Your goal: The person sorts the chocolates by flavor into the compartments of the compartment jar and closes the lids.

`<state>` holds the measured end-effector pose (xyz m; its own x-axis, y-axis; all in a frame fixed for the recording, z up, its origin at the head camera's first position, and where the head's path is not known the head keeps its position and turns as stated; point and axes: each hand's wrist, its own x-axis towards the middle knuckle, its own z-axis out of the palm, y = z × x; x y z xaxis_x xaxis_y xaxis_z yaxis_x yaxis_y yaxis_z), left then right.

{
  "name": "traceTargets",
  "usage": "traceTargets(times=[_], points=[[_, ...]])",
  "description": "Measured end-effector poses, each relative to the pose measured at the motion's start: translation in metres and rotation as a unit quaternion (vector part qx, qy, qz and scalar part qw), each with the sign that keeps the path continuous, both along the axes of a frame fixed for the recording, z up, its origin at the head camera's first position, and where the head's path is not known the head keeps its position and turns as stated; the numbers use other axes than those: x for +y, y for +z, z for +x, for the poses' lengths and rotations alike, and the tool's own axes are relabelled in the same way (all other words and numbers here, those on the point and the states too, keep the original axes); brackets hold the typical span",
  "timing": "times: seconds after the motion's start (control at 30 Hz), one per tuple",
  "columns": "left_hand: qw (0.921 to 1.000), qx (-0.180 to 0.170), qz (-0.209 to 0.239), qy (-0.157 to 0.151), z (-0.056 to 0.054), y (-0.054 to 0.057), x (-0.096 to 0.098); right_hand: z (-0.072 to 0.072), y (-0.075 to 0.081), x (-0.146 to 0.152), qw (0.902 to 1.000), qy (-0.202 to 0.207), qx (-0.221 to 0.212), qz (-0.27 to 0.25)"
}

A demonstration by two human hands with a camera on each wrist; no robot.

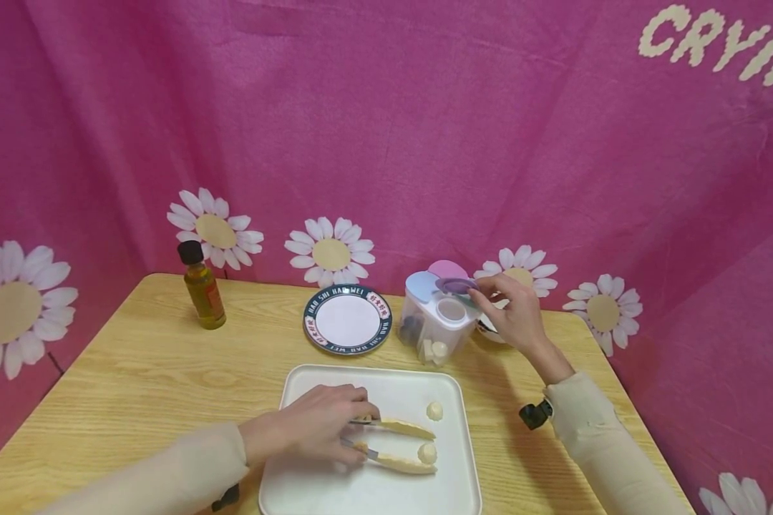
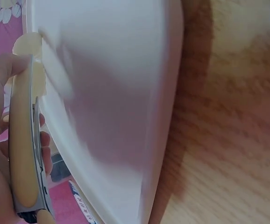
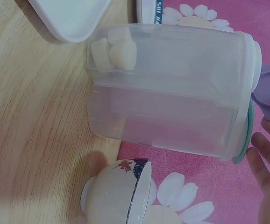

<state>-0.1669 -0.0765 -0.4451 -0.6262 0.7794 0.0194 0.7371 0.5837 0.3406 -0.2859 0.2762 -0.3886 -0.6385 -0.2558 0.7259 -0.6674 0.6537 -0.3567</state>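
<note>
My left hand [image 1: 325, 423] holds a pair of food tongs [image 1: 402, 428] with pale yellow tips, low over the white tray [image 1: 294, 386]. The tong arms stand apart; a small pale ball-shaped piece [image 1: 427, 453] lies beside the nearer tip. Farther back on the tray is a second pale piece [image 1: 434, 410]. My right hand [image 1: 515, 311] pinches the purple lid [image 1: 457, 286] of a clear compartmented container [image 1: 447, 332], holding it lifted off one round opening. Several pale chunks [image 3: 114, 51] sit at the bottom of one compartment. Another compartment holds dark pieces [image 1: 412, 327].
A white plate with a dark lettered rim [image 1: 348, 349] lies behind the tray, left of the container. An oil bottle [image 1: 205, 290] with a black cap stands at the back left. Right of the container, a patterned bowl [image 3: 111, 193] sits partly behind my right hand in the head view.
</note>
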Motion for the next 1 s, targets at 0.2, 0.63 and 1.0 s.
traceTargets(times=[0.2, 0.63, 1.0], points=[[1.0, 0.003, 0.003, -0.007, 0.001, -0.001, 0.002, 0.001, 0.0, 0.0, 1.0, -0.005, -0.001, 0.002], [0.9988, 0.011, 0.046, 0.014, -0.01, 0.016, -0.001, 0.0, 0.001, 0.0, 1.0, -0.003, 0.002, 0.004], [0.9928, 0.071, 0.093, 0.026, -0.022, 0.04, -0.001, -0.001, 0.001, -0.001, 1.0, -0.005, 0.005, 0.006]])
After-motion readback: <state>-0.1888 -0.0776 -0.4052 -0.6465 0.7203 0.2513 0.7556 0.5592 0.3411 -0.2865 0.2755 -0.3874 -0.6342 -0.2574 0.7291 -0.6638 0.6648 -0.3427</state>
